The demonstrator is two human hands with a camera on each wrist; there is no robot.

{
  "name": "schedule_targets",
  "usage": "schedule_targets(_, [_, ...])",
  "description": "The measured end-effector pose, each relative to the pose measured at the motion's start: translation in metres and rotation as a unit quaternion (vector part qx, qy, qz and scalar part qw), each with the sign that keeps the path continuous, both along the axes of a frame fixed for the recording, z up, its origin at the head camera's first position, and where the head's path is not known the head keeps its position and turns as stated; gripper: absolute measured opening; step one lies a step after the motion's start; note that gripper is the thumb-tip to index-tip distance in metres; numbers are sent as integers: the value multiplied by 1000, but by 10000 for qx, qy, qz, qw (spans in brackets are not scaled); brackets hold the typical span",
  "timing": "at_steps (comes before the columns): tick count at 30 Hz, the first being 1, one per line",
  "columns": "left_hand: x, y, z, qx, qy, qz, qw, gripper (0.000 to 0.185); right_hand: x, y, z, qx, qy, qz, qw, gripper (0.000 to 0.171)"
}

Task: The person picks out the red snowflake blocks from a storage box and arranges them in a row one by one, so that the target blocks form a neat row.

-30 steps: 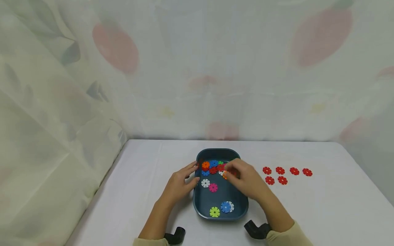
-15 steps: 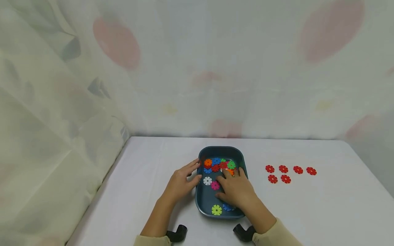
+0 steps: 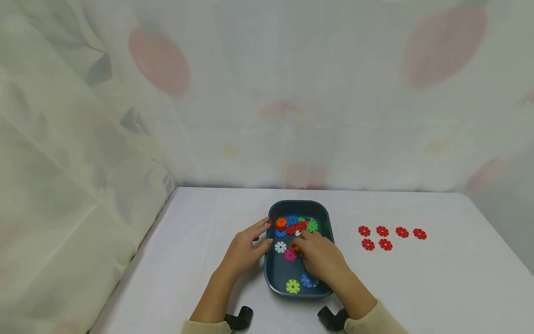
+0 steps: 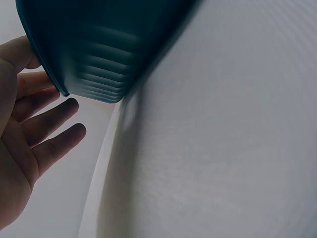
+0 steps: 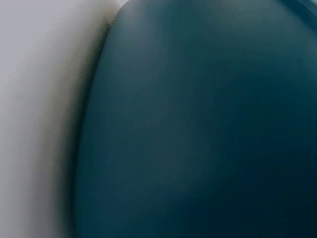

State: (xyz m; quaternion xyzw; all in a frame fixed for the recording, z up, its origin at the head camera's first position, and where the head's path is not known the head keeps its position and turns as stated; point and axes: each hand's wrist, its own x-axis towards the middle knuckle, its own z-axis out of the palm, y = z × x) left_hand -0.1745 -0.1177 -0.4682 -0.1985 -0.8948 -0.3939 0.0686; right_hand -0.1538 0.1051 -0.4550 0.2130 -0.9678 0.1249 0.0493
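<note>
A dark teal tray [image 3: 277, 278] on the table holds several notched plastic discs in mixed colours. My left hand [image 3: 245, 247] is at the tray's left side, fingers fairly straight, thumb and fingertips touching the rim. In the left wrist view, the left hand [image 4: 25, 124] has its lower fingers spread below the tray rim [image 4: 42, 67]. Inside the tray, my right hand [image 3: 322, 257] has curled fingers and pinches an orange disc [image 3: 294, 249]; its thumb is hidden. Near it lie a pink disc [image 3: 290, 255] and a white disc [image 3: 281, 247]. The right wrist view shows only the tray's outer wall [image 5: 198, 124].
Several red discs [image 3: 385, 244] lie in two rows on the white table [image 3: 438, 287], right of the tray. A yellow-green disc [image 3: 293, 286] and a blue disc [image 3: 307, 280] are at the tray's near end. A printed curtain [image 3: 267, 93] hangs behind.
My right hand lowered from a pinch over the pile to spread fingers in the tray, then curled. The orange disc shifted left and nearer. My left hand stayed at the rim.
</note>
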Motion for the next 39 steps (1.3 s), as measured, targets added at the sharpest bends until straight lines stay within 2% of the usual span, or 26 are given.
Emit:
schedule_targets(12, [2,1,1,39,4,80,10000,45,1,-3,1,56,-157,-99,9998,28])
schedule_targets(24, [-1,0,0,-36,-104,104,9999,45,-2,-1,3,231,-210,177,9994,18])
schedule_targets(39, [-2,0,-1,-65,-56,71,9999,46,0,0,6,-234,-441,200,9986,15])
